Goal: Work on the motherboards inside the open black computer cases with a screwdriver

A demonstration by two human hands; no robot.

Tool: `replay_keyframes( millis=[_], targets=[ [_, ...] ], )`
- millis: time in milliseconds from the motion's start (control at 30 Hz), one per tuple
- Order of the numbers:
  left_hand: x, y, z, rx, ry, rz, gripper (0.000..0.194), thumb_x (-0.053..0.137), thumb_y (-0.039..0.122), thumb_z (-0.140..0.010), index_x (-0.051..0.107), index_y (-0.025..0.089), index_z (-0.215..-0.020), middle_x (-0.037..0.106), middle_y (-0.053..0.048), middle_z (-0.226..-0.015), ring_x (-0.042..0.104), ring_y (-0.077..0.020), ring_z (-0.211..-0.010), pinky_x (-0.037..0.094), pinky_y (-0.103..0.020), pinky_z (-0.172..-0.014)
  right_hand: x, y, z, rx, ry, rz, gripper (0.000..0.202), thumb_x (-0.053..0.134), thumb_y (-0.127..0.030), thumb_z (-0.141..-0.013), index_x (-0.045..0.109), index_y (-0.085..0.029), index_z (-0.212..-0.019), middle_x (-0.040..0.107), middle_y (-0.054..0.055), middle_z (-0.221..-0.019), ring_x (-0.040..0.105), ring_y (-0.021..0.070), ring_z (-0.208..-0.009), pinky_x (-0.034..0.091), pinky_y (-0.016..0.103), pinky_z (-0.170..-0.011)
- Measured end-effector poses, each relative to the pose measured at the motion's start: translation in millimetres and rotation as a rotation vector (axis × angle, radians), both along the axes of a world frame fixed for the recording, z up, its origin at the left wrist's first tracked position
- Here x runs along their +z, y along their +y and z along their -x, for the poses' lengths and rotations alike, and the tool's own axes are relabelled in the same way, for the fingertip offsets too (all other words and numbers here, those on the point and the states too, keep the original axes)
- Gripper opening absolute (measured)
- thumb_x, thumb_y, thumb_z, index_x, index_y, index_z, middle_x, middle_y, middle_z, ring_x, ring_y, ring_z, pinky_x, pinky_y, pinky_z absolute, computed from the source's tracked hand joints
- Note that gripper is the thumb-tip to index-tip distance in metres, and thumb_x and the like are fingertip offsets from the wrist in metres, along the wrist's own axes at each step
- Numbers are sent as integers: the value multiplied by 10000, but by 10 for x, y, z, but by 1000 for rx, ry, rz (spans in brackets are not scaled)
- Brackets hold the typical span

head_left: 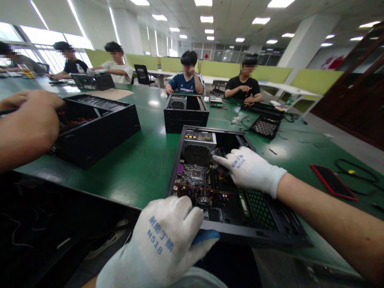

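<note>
An open black computer case [222,229] lies on its side before me, its inside facing up. It holds a power supply [199,150] at the far left corner, a motherboard [196,174] and a brown-edged expansion card [207,192]. My left hand [171,236], in a white glove with blue fingertips, is closed over the case's near left edge; its fingertips are hidden inside. My right hand [246,166], gloved too, reaches inside beside the power supply. Its index finger stretches toward dark cables [220,153], and the other fingers curl over them, partly hidden. A green memory stick [243,204] shows below.
Another open case [186,120] stands just beyond mine; a third case [99,136] is at left, under a co-worker's hand [33,116]. A red-edged phone [333,182] and black cables [357,170] lie at right on the green table [135,172]. Several people sit across.
</note>
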State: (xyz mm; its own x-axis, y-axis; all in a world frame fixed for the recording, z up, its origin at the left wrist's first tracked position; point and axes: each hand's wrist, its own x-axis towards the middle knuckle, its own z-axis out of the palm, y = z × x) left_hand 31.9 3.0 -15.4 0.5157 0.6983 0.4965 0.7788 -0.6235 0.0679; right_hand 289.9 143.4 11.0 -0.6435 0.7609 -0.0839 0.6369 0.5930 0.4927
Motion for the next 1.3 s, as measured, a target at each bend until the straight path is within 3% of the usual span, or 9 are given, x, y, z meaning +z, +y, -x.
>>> replay_keyframes(
  millis=[200,367,600,733,967,1167,1300],
  targets=[
    [17,3,3,4,6,-2,275,672,483,-917,567,257,-801,607,-6,-759,569,-220,-623,316,-360,-535,17,71,25,-116,2,63,369,544,-203,-886,697,-133,-1214,763,169,-928,723,300,-854,402,376,-719],
    [9,10,-4,6,7,15,265,682,477,-911,566,259,-815,612,-5,-772,571,-223,-636,324,-354,-545,-26,243,5,-99,-59,72,464,483,-168,-935,647,-143,-1368,763,186,-1105,725,312,-994,448,379,-760],
    [28,5,-13,3,-19,6,264,695,463,-910,574,255,-802,605,-3,-759,574,-213,-634,329,-357,-543,-20,516,56,-200,-35,80,420,528,-190,-926,614,-69,-1319,764,231,-1106,752,310,-975,494,375,-767],
    [34,-2,-9,8,-11,4,266,693,466,-910,577,254,-799,605,-2,-751,569,-208,-626,322,-355,-542,3,577,67,-202,-56,115,361,570,-235,-912,666,-94,-1230,778,210,-1061,759,294,-971,495,352,-764],
    [-7,5,2,5,6,-2,234,687,445,-918,588,254,-825,609,-7,-768,569,-213,-650,331,-360,-559,-28,618,56,-166,-72,153,466,583,-268,-900,671,-167,-1346,764,168,-1178,717,322,-1085,484,394,-829],
    [8,-9,6,-3,1,-11,231,682,447,-925,592,253,-837,610,-7,-769,573,-214,-653,343,-346,-566,45,547,14,-159,43,93,470,505,-456,-978,711,-142,-1260,760,195,-1144,697,339,-1086,475,424,-884],
    [18,-6,1,-4,2,7,238,681,450,-926,595,254,-822,602,-5,-753,571,-217,-635,346,-349,-553,103,478,-131,-145,349,1,491,475,-451,-1003,704,-125,-1288,756,189,-1196,681,311,-1122,466,403,-964]
  ],
)
